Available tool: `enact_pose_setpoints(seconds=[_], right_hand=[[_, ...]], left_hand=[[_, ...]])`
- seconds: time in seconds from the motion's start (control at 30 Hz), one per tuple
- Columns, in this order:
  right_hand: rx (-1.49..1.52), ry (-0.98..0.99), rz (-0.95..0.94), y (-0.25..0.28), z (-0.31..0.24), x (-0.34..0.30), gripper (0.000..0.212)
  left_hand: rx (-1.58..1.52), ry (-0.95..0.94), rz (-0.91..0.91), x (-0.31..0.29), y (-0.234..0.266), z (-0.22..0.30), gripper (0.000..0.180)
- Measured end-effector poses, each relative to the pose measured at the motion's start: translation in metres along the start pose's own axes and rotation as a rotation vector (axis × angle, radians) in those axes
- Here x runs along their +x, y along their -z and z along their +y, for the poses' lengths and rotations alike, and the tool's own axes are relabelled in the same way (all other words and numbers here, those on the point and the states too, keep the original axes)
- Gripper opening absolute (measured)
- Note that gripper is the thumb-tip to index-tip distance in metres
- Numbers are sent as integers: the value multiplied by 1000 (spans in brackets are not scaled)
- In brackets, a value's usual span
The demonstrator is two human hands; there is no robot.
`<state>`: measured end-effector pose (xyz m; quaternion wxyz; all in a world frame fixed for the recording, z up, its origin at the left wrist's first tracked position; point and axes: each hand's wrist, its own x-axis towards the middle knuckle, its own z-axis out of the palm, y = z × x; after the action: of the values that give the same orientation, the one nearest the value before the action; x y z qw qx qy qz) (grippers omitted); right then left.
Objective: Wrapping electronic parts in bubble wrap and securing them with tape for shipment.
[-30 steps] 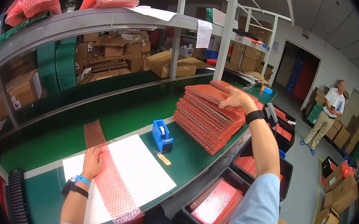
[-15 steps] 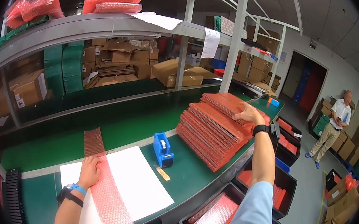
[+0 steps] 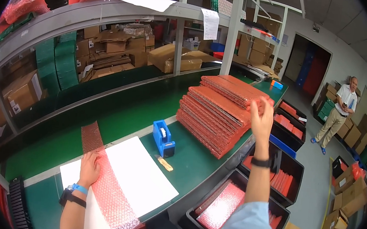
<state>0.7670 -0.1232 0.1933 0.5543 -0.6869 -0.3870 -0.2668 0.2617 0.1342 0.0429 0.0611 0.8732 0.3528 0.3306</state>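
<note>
My left hand (image 3: 89, 168) lies flat on a long strip of red bubble wrap (image 3: 113, 198), its fingers near the strip's left edge. Under the strip is a white sheet (image 3: 150, 184) on the green bench, and the strip's far end reaches past the sheet. At the right, my right hand (image 3: 262, 122) is raised with its fingers apart, against or just in front of the right edge of a tall stack of red bubble-wrap pieces (image 3: 213, 122). Whether the fingertips touch the stack I cannot tell. Both wrists wear dark bands.
A blue tape dispenser (image 3: 162, 139) and a utility knife (image 3: 165, 163) lie between sheet and stack. Black bins (image 3: 289, 186) holding red pieces stand along the bench's right side. A grey shelf (image 3: 154, 6) spans the back. A person (image 3: 340, 114) stands far right.
My right hand has drawn back from over the stack to its near right edge, fingers pointing more upward. My left hand stays on the strip. The whole view has shifted slightly.
</note>
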Motion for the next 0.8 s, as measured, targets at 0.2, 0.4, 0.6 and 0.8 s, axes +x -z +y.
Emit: enact_pose_setpoints(seconds=[0.2, 0.4, 0.6, 0.8], right_hand=[[-144, -77, 0, -6, 26, -68, 70], [10, -129, 112, -40, 12, -84, 74], [100, -116, 359, -66, 25, -102, 71], [59, -94, 297, -76, 51, -96, 71]], left_hand=[[-10, -27, 14, 2, -2, -4, 25], [-23, -2, 12, -12, 3, -5, 25], [-14, -19, -14, -19, 1, -1, 25], [-2, -15, -27, -13, -5, -6, 25]])
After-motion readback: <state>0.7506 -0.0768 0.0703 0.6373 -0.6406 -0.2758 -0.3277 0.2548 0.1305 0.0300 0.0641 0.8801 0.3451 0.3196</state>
